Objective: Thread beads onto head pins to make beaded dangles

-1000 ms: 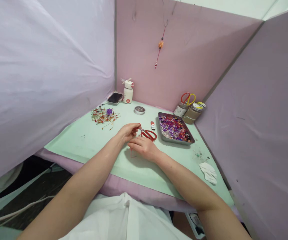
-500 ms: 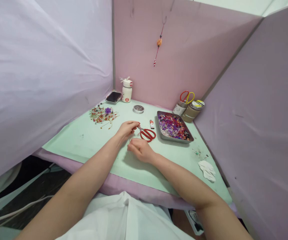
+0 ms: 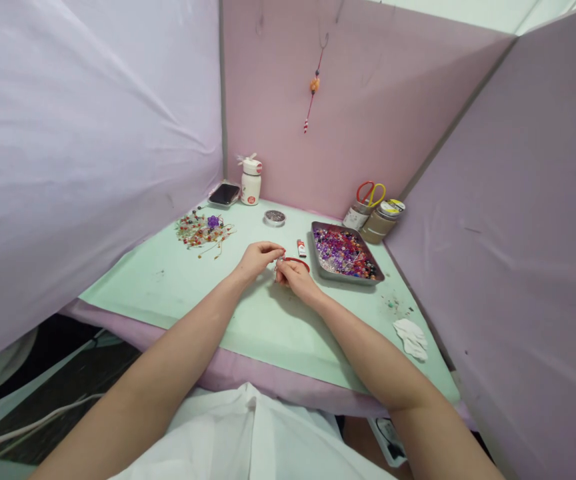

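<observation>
My left hand (image 3: 261, 259) is closed in a pinch on a thin red cord (image 3: 284, 253), which shows only in part at the fingertips. Close beside it, slightly nearer to me, my right hand (image 3: 296, 277) pinches the same cord with thumb and forefinger. Both hands are just above the green tabletop. Behind the right hand lies a pair of red-handled scissors (image 3: 303, 263), mostly covered, with one handle edge showing. A small red-and-white item (image 3: 301, 248), shaped like a lighter, lies just beyond the hands.
A metal tray (image 3: 345, 279) of mixed beads sits to the right. Behind it stand two jars (image 3: 379, 225), one holding scissors. Beaded strands (image 3: 201, 231) lie at left, near a phone (image 3: 224, 194), a white bottle (image 3: 251, 183) and a round container (image 3: 275, 218). White tissue (image 3: 411, 339) lies right.
My right hand has moved up and away from me to meet the left fingertips, and now covers most of the scissors. The left hand has barely moved.
</observation>
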